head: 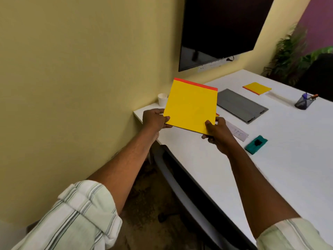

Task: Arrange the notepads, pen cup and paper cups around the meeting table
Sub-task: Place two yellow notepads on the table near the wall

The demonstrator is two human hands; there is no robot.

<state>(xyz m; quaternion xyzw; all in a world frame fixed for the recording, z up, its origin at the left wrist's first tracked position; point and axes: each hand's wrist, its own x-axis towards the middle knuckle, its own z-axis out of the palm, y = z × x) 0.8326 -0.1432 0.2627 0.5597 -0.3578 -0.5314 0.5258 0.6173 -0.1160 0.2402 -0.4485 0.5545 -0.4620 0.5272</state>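
Both hands held a yellow notepad [191, 105] above the near corner of the white meeting table [270, 141].

The left hand [154, 119] and right hand [216, 132] each pinched a lower corner, thumbs on top. A stack of paper cups [162, 99] stood by the wall; a second notepad [257, 88] and the pen cup [304, 102] lay farther along, with perhaps another pad's edge hidden beneath the held one.

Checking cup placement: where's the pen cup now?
Head view, far right of the white table: the mesh pen cup stands right of the grey panel, near the far yellow notepad.
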